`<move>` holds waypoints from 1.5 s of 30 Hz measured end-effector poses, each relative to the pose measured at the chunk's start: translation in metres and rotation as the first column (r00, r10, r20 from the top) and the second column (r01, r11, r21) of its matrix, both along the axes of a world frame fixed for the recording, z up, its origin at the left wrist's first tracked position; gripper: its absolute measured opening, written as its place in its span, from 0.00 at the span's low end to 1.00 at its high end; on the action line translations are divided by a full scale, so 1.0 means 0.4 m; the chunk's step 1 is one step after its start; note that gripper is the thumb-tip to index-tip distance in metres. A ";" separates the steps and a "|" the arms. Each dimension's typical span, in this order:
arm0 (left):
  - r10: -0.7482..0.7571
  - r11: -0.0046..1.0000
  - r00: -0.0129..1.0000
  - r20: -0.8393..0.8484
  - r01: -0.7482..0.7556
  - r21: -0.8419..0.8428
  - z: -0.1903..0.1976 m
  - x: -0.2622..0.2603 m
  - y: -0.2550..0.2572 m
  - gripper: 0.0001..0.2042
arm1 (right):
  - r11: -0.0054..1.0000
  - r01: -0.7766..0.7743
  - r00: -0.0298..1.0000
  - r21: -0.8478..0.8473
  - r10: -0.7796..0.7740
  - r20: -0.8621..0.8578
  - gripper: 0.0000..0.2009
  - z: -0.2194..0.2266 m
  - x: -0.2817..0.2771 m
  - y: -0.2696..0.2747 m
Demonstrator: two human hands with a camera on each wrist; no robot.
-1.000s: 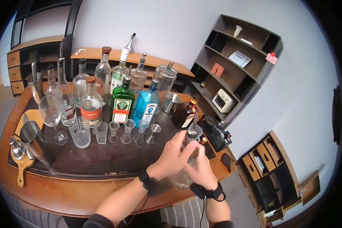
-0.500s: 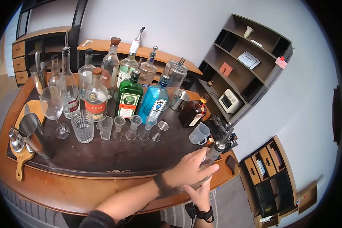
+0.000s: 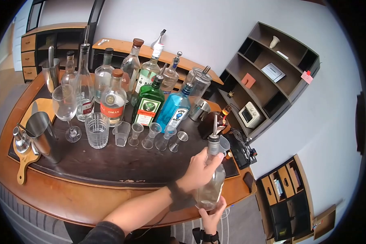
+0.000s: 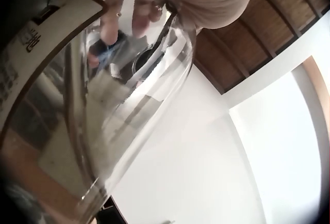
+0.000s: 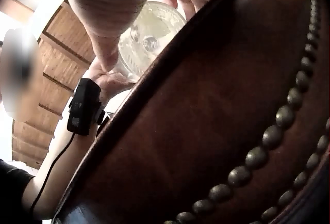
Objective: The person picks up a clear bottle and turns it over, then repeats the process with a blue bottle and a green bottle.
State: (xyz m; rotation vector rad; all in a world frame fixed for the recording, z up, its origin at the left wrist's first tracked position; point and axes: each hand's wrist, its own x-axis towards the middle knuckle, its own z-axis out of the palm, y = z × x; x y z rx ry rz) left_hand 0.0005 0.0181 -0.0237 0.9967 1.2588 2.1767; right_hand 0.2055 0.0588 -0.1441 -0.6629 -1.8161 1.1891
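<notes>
Bottle underside, right wrist view only

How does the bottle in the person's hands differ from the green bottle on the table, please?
The held bottle is clear glass, while the green bottle is tinted. The held bottle is gripped near its neck by the left hand, with the right hand at its base; the green bottle stands on the tabletop, untouched. Both have metal pourers.
</notes>
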 end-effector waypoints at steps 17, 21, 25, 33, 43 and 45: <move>0.084 0.996 0.974 0.209 -0.088 0.009 0.006 0.055 -0.017 0.15 | 0.995 0.100 0.977 -0.001 -0.099 -0.191 0.37 -0.060 0.014 0.016; 0.121 0.989 0.965 0.232 -0.137 0.054 0.006 0.045 -0.055 0.15 | 0.996 0.075 0.980 0.047 -0.064 -0.190 0.41 -0.047 0.008 0.036; 0.127 0.979 0.969 0.212 -0.156 0.128 -0.027 0.005 -0.092 0.17 | 0.996 -0.057 0.974 -0.063 0.041 -0.223 0.46 0.047 -0.054 -0.020; -0.274 0.962 0.927 0.256 0.268 0.058 -0.051 -0.089 -0.279 0.40 | 0.972 -0.195 0.965 -0.129 0.167 -0.201 0.48 0.022 -0.148 -0.116; -0.234 0.949 0.954 0.186 0.266 -0.171 -0.167 -0.138 -0.279 0.46 | 0.986 -0.118 0.991 -0.114 0.109 -0.083 0.47 -0.011 -0.127 -0.134; -0.222 0.953 0.961 0.165 0.250 -0.173 -0.181 -0.141 -0.271 0.45 | 0.991 -0.095 0.995 -0.097 0.090 -0.051 0.47 -0.010 -0.123 -0.135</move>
